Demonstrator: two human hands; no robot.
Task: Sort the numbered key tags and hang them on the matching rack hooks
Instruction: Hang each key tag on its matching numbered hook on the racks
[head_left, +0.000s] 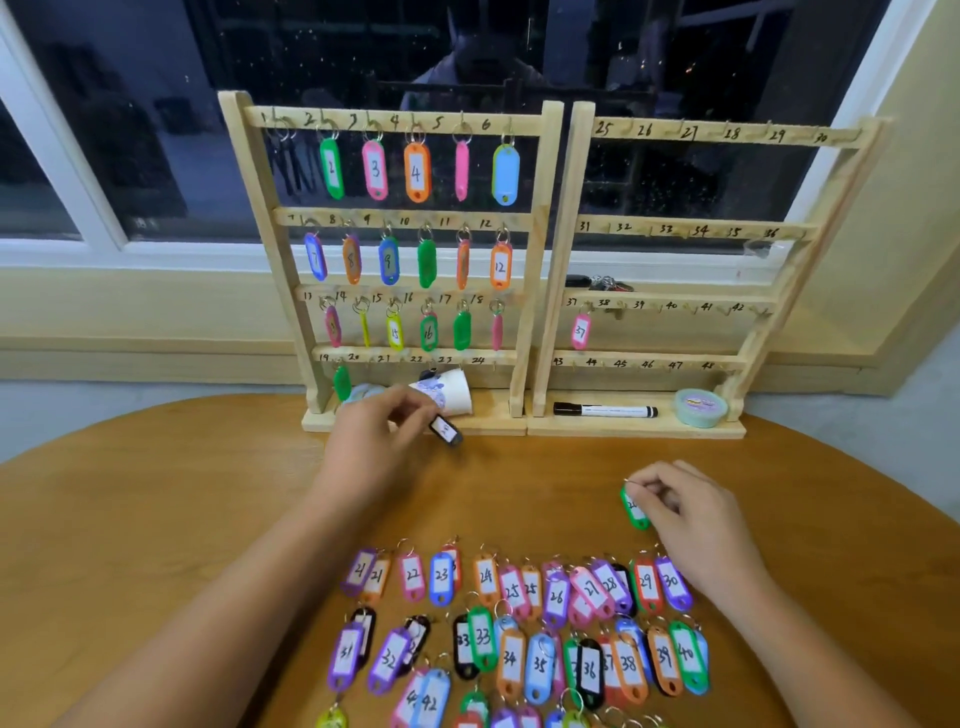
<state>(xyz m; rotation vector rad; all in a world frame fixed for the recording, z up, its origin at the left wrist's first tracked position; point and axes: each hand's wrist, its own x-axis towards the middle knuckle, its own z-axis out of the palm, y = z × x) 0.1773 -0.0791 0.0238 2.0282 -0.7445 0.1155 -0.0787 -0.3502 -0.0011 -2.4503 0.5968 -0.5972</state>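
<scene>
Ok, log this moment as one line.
left grip: holds black tag | right grip: pinches green tag | right rack: one pink tag hung

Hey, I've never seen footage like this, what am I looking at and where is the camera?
No machine here: a person's two bare hands, filmed by one camera worn on the head, looking forward and down. Two wooden racks with numbered hooks stand at the far edge of the table; the left rack is mostly filled, the right rack holds only tag 37. Rows of loose key tags lie nearer. The left hand pinches a black tag, the right hand a green tag.
</scene>
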